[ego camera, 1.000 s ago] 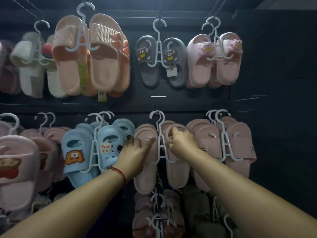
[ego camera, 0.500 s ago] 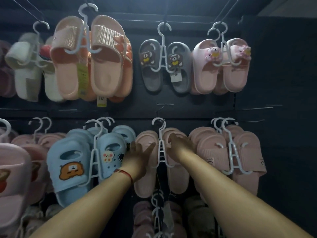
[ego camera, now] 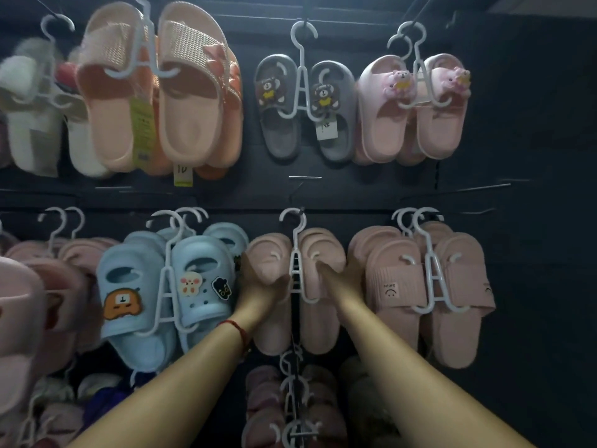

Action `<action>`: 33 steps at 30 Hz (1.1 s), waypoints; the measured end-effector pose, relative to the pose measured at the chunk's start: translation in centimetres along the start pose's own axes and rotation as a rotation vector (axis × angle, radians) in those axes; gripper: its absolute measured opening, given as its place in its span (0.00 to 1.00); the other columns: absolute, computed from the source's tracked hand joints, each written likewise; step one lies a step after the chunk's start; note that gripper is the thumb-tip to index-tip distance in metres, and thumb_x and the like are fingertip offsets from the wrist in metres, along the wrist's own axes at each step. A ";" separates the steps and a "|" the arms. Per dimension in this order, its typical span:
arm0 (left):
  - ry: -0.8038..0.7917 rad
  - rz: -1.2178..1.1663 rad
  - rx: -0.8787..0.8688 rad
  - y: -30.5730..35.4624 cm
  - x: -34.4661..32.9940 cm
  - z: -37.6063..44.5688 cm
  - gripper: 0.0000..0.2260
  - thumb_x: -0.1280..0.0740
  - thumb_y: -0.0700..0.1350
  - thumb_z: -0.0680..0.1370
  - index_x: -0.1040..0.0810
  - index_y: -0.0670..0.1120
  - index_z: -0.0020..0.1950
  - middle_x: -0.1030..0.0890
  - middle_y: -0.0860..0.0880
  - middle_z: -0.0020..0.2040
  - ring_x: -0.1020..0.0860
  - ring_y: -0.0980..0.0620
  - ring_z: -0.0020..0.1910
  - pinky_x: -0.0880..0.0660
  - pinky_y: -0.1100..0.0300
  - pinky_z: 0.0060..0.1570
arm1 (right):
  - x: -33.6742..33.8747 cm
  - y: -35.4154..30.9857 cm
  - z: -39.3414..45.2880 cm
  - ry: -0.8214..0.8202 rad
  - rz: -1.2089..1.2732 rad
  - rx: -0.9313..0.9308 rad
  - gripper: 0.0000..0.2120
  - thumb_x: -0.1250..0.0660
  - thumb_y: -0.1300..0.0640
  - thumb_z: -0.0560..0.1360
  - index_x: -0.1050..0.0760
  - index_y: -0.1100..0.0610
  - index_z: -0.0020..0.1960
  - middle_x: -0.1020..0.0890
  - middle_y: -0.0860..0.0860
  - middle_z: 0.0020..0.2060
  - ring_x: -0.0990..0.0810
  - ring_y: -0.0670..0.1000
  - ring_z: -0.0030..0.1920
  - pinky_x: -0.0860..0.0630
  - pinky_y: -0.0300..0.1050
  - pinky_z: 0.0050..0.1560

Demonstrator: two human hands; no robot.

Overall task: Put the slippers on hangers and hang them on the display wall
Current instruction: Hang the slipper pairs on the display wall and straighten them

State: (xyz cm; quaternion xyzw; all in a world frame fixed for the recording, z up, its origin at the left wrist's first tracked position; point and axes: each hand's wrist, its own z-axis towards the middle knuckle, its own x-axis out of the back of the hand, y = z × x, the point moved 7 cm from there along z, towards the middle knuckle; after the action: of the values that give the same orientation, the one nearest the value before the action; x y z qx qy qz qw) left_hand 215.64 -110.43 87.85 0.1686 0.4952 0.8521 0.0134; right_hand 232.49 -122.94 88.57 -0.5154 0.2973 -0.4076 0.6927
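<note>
Here, both hands, left hand and right hand, grip the pink slippers flanking the white hanger; seat its hook fully before letting go.

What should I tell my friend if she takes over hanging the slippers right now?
Left hand grips the left pink slipper of the pair; right hand grips the right pink slipper.
Both sit on the white hanger, whose hook appears to be over a peg on the display wall, between the blue slippers and the smile slippers.
Done: pair on hanger, seemingly hung.
Left: check the hook, straighten the pair, let go.
</note>
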 end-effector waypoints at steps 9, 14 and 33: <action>-0.036 0.193 0.084 -0.8 -0.5 0.1 0.46 0.28 0.60 0.76 0.53 0.49 0.83 0.43 0.40 0.81 0.40 0.39 0.78 0.36 0.46 0.74 | -0.2 0.8 1.3 -0.060 -0.189 0.002 0.42 0.30 0.43 0.74 0.44 0.58 0.79 0.32 0.56 0.75 0.30 0.59 0.72 0.27 0.55 0.68; -0.205 0.290 0.073 0.3 -0.6 -0.2 0.54 0.27 0.61 0.68 0.61 0.55 0.82 0.51 0.40 0.82 0.44 0.38 0.79 0.36 0.48 0.74 | -0.5 -0.8 0.7 -0.130 -0.533 0.097 0.40 0.33 0.45 0.76 0.46 0.58 0.80 0.35 0.58 0.76 0.31 0.60 0.72 0.28 0.52 0.68; -0.388 1.325 -0.502 8.6 10.6 -9.2 0.41 0.46 0.74 0.76 0.56 0.58 0.83 0.50 0.46 0.83 0.49 0.44 0.81 0.45 0.48 0.77 | 3.2 -8.6 -8.3 -0.418 -1.229 0.344 0.25 0.40 0.39 0.80 0.29 0.51 0.71 0.24 0.53 0.69 0.26 0.57 0.68 0.28 0.53 0.65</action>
State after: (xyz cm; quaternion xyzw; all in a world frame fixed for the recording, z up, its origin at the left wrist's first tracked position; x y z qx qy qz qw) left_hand 204.16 -120.48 93.86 0.5722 0.0681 0.7240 -0.3792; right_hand 224.96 -130.80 94.46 -0.5413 -0.2601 -0.6611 0.4498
